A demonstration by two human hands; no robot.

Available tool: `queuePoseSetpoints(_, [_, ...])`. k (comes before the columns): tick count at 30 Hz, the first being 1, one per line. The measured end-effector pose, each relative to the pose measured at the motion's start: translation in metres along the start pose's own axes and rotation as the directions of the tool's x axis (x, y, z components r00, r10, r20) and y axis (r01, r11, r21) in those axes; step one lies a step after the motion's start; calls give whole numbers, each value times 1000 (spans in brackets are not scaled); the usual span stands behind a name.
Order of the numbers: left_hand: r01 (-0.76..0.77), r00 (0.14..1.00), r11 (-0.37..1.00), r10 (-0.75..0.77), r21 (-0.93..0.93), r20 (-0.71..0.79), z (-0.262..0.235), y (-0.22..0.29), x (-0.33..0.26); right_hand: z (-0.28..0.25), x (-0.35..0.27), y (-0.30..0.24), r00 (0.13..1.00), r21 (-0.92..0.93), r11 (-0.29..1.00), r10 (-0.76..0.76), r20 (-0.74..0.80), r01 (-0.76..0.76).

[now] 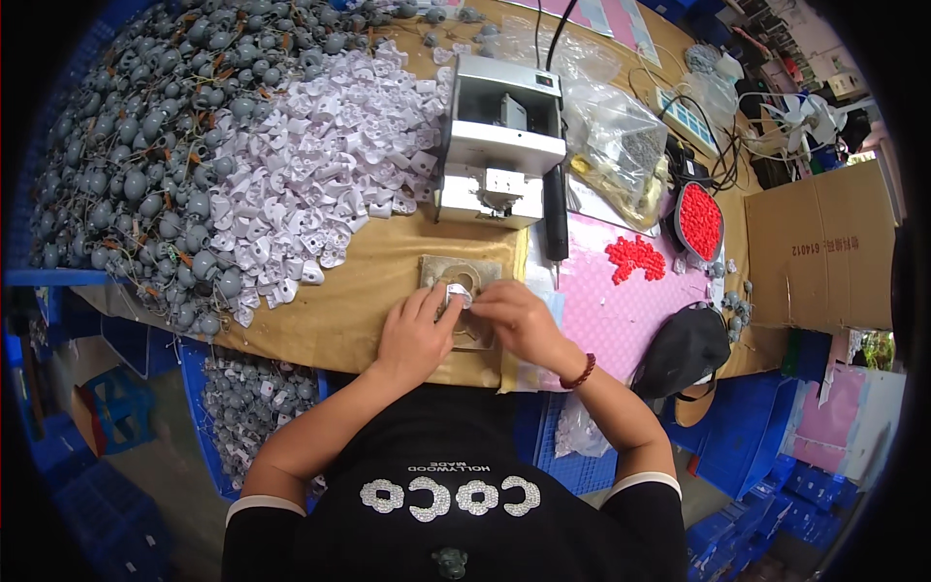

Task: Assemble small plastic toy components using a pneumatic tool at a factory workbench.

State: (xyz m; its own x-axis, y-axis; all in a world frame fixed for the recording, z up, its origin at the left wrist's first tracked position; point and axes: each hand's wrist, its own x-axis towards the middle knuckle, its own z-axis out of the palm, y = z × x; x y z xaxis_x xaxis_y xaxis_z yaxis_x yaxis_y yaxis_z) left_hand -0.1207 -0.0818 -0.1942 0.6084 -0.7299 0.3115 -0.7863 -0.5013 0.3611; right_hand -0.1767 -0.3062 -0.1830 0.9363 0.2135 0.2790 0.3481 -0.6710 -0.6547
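A small white plastic part (459, 291) sits over the square metal fixture plate (473, 336) on the table in front of me. My left hand (417, 337) has its fingers and thumb closed on the left side of this part. From the right, my right hand (521, 318) reaches in with thumb and fingertips pinched together at the part's edge. Whatever lies between those right fingertips is too small to make out. Both hands partly cover the plate and its round recess.
Heaped white plastic parts (310, 155) and grey round pieces with wires (136, 165) fill the left. A metal machine (499, 145) stands behind the plate, beside a black electric screwdriver (556, 218). Rightward lie red pieces (635, 259), a black cap (687, 349) and a cardboard box (819, 252).
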Motion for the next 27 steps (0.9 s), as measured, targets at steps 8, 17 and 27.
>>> queuePoseSetpoints(8, [-51, 999, 999, 51, -7, 12, 2, -4, 4, -32, -19, 13, 990, 14, 993, 113, 89, -115])
queuePoseSetpoints(17, [-46, 999, 998, 45, -33, -11, 2, -7, 2, 2, -25, 31, 792, 697, 574, 610, -14, -430])
queuePoseSetpoints(27, [-35, 999, 997, 36, -75, 11, 2, -9, 4, -2, 13, 20, 741, 841, 119, 548, 388, -528])
